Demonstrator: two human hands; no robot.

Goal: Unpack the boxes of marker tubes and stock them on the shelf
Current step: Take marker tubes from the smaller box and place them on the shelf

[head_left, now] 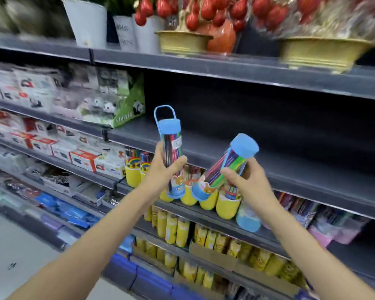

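My left hand [162,169] grips an upright clear marker tube [171,139] with a blue cap and a blue carry loop on top. My right hand [245,178] grips a second blue-capped marker tube [230,163], tilted with its cap up to the right. Both tubes are held in front of the dark grey shelf [258,152], whose board behind them is bare. On the shelf below stand several yellow-based marker tubes [206,200] and one blue-based tube [247,219].
A green stapler display box [126,105] sits at the left end of the same shelf. White stapler boxes [82,159] fill the shelves on the left. Gold pots with red ornaments [182,40] line the top shelf. Yellow packs [171,230] stand lower down.
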